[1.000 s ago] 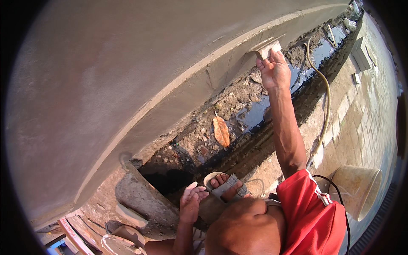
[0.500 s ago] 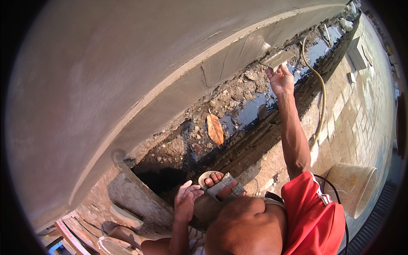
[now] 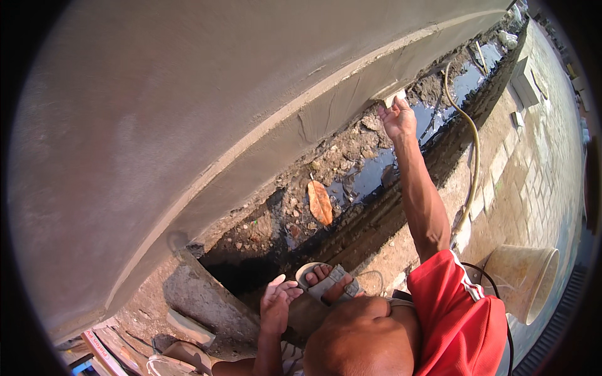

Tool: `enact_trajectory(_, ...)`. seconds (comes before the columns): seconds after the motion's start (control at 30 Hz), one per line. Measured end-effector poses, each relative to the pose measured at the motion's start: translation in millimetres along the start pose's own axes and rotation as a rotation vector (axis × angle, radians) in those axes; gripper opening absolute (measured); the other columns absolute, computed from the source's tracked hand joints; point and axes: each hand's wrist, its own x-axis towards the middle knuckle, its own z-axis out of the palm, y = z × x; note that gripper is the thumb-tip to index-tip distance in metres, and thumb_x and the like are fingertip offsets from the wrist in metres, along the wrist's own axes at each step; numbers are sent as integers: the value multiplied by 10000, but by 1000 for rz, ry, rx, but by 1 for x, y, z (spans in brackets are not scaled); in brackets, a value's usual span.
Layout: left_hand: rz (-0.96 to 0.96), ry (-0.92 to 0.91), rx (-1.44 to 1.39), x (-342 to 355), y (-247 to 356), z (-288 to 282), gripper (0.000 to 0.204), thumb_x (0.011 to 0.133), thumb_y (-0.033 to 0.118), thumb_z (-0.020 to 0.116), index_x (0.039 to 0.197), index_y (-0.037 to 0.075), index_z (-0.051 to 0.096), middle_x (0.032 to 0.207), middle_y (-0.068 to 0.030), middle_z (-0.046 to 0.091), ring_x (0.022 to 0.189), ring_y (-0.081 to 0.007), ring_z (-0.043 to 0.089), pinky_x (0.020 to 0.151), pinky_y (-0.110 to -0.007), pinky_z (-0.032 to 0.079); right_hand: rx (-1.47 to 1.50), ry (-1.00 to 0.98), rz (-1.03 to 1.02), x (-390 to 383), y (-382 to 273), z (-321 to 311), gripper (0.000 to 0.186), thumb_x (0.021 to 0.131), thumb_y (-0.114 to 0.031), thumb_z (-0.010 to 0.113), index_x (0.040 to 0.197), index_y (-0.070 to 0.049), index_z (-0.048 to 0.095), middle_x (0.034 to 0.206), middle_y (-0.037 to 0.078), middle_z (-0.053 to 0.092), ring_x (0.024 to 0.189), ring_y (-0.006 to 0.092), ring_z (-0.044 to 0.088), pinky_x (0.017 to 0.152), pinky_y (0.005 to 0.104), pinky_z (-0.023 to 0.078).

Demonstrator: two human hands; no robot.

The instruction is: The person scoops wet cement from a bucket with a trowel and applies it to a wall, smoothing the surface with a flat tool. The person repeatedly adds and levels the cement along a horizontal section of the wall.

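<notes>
My right hand (image 3: 398, 121) reaches far out with its fingers wrapped round the light handle of a plastering float (image 3: 387, 100). The float is seen nearly edge-on, up against the lower strip of the grey plastered wall (image 3: 269, 155), below a raised ledge (image 3: 258, 125). Fresh trowel streaks mark the plaster beside it. My left hand (image 3: 274, 307) hangs near my sandalled foot (image 3: 328, 283), palm partly up, its fingers loosely apart and nothing in them.
Between wall and paving runs a muddy trench with rubble, dark water (image 3: 371, 175) and a dry orange leaf (image 3: 320, 202). A hose (image 3: 475, 144) curves along the trench edge. On the right stand a dirty bucket (image 3: 523, 282) and a grey block (image 3: 525, 83). A concrete slab (image 3: 200, 291) crosses nearby.
My right hand has moved a little left with the float, from over the trench edge onto the wall, and the float has tilted edge-on. My left hand stays nearly where it was.
</notes>
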Motion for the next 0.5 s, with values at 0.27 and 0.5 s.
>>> enact_trajectory(0.27,1,-21,-1,0,-2,6,453,934,155,513,1327,-10,357,1123,-161,572,963,-264,599,923,-401,457,-28,-54,-165,-38,-71,88,265,950,-125,470,1177,11,456,1097,155,572,934,294,599,776,411,482)
enact_trajectory(0.5,22,-34,26,-1,-3,4,442,943,157,489,1331,-10,359,1134,-166,571,979,-271,598,926,-407,449,99,-451,-339,-96,-118,138,258,944,-139,496,1189,-62,475,1167,75,575,1071,242,540,913,461,417)
